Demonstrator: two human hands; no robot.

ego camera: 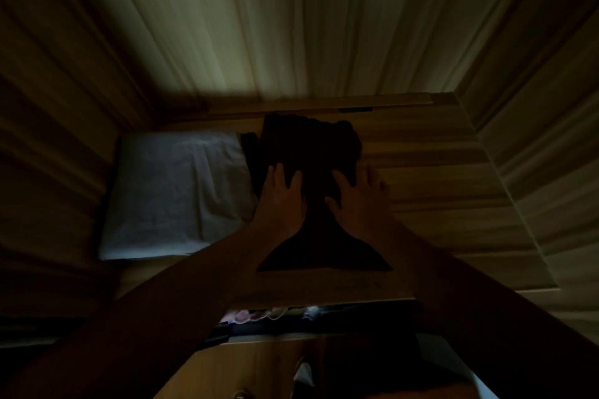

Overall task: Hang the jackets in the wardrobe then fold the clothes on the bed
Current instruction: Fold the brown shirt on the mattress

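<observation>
Dark folded garment (311,146) lies flat on a wooden shelf (437,204) inside a wood-panelled compartment, approx. centre, its far edge close to the back wall (259,26). Too dim to tell what kind of garment it is, or its colour beyond black-ish.

Both hands are on it, palms down. Left hand (282,201) rests on the garment's left part, w/ fingers straight and a bit spread, so the grip is slack and holds nothing. Right hand (359,201) presses the right part the same way: thumb on the cloth, outer fingers reaching past the garment's right edge over bare wood. No curl or pinch there either. Bare forearms come in from the bottom corners and cover the garment's near corners.

Just left of the garment, touching or nearly so, sits a pale grey folded cloth (175,191), flat on the same shelf, w/ a narrow dark strip showing btwn the two.

Below the shelf's front edge a few pale items (252,314) show, too blurred to identify.
</observation>
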